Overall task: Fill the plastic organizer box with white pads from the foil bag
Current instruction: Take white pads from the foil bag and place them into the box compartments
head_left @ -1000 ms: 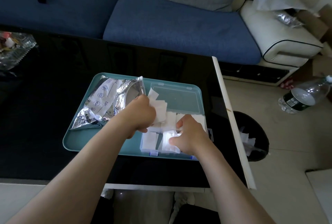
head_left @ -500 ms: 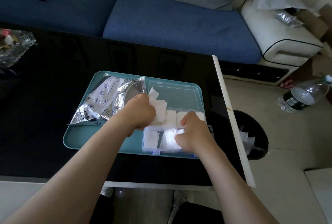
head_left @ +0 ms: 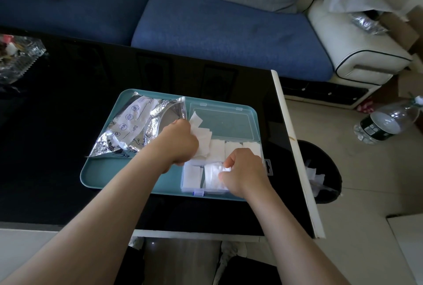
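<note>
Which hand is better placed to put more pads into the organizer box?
Left: the left hand grips a bunch of pads over the organizer box; the right hand is down inside it, pinching packed pads.

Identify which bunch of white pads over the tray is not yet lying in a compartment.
The bunch gripped in the left hand, fanned above the organizer box; the rest lie flat in its compartments.
</note>
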`<state>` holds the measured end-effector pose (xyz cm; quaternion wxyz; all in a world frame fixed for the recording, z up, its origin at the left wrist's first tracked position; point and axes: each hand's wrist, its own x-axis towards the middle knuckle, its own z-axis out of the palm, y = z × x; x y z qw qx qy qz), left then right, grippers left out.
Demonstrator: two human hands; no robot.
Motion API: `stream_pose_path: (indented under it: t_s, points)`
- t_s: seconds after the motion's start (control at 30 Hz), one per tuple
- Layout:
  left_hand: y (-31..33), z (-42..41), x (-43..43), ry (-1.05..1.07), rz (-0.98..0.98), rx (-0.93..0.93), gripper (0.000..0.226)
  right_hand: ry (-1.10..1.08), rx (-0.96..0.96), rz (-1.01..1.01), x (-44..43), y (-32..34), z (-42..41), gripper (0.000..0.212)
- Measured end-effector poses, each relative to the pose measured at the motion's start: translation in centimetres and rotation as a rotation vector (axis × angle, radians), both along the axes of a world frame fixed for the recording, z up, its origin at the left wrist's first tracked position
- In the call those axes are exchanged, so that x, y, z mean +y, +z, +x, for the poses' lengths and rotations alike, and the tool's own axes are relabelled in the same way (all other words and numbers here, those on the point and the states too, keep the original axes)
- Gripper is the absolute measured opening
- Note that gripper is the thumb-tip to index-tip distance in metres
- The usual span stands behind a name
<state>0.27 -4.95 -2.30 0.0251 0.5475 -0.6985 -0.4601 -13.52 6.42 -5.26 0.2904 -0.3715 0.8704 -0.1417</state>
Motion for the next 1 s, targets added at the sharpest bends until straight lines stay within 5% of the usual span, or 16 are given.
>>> stream_pose_path:
  t_s: [0.3, 0.7, 1.0]
  points:
    - [0.0, -0.2, 0.1, -0.013, -0.004, -0.028, 0.024, 0.169, 0.321, 0.059, 0.1, -0.2, 0.8, 0.01]
    - [0.1, -0.1, 0.2, -0.025, -0.021, -0.031, 0.016, 0.271, 0.012, -0.122, 0.5, 0.4, -0.6, 0.019]
    - [0.1, -0.1, 0.2, -0.036, -0.016, -0.053, 0.018, 0.482, 0.421, -0.037, 0.1, -0.4, 0.6, 0.011]
